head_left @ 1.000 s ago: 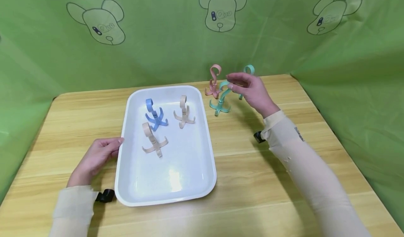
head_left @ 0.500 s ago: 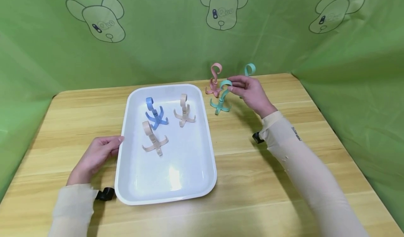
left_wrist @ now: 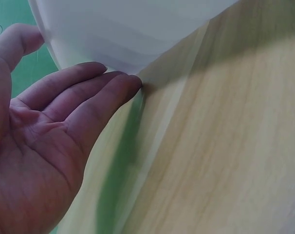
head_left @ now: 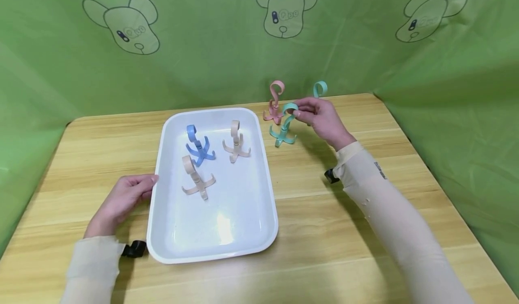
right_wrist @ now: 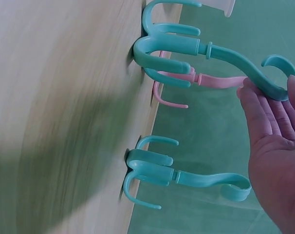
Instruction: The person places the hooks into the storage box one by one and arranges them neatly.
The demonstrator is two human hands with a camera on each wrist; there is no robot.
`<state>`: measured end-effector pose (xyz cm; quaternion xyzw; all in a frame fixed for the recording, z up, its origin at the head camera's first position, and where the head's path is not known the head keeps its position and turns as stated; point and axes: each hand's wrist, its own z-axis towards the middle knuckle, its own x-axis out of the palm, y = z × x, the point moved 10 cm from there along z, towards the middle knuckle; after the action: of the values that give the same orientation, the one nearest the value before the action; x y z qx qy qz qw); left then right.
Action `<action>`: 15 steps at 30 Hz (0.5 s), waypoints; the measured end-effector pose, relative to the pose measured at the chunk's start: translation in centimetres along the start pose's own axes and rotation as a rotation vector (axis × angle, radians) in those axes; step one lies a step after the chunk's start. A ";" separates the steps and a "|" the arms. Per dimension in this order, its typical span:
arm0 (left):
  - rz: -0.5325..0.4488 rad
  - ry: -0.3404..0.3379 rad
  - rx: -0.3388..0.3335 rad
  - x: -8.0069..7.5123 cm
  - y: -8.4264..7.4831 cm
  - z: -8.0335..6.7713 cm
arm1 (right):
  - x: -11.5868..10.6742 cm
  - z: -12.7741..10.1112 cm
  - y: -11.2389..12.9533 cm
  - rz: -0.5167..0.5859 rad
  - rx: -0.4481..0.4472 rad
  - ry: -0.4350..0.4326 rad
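My left hand (head_left: 125, 200) holds the left rim of a white tray (head_left: 247, 209). In the left wrist view the thumb meets the rim and the fairly straight fingers lie against the outer wall. At the table's back right, my right hand (head_left: 322, 117) pinches the curved top of a teal claw hook hanger (right_wrist: 172, 44). That hanger stands upright, its prongs on the table. Behind it is a pink hook hanger (head_left: 275, 101). A second teal hook hanger (right_wrist: 152, 168) stands farther right, partly hidden by the right hand in the head view.
Inside the tray stand a blue hook hanger (head_left: 200, 151) and two beige ones, one beige hanger (head_left: 236, 146) at the back and another beige hanger (head_left: 199, 182) nearer. A green curtain (head_left: 202, 61) borders the wooden table (head_left: 324, 241) at the back and sides.
My right hand has lowered slightly, and its fingers have closed onto the top of the front teal hanger. The left hand and tray stay in place.
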<state>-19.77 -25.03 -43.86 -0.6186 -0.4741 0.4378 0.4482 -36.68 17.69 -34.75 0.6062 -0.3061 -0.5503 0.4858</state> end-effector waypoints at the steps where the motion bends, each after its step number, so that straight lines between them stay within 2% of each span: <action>1: 0.006 -0.001 -0.001 0.0 0.0 0.0 | 0.0 0.0 0.0 0.001 -0.001 0.000; 15: 0.000 -0.001 0.010 -0.1 0.0 0.1 | -1.0 -0.3 0.3 0.032 0.001 -0.034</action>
<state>-19.86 -25.12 -43.88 -0.6162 -0.4722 0.4405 0.4508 -36.59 18.53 -34.13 0.5921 -0.3243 -0.5523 0.4890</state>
